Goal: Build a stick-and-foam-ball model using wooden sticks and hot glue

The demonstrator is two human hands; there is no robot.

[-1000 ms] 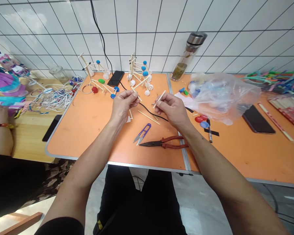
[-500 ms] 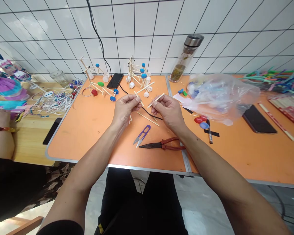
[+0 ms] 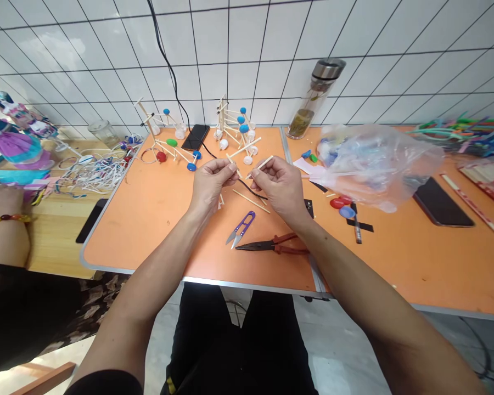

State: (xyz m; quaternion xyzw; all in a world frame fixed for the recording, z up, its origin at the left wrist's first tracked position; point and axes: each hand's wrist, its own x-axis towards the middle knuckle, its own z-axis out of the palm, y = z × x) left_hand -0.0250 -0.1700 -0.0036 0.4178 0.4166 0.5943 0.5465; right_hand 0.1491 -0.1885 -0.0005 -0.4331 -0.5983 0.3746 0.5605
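Closer together than a second ago, the left hand (image 3: 212, 184) and the right hand (image 3: 282, 186) are nearly meeting above the orange table (image 3: 127, 236). Far left, another person's arm (image 3: 4, 244) is resting over a wooden table (image 3: 51, 225). Open room is stretching from the orange table's rounded edge to the left hand, which is pinching a short stick (image 3: 229, 158). Purple snips (image 3: 241, 227) are lying below, and red pliers (image 3: 260, 246) are pointing left. The right hand is pinching a second stick (image 3: 265, 163), just beside the first. Farther right, a blue cap (image 3: 347, 213) is lying by a pen (image 3: 357, 229), with more room toward the front edge.
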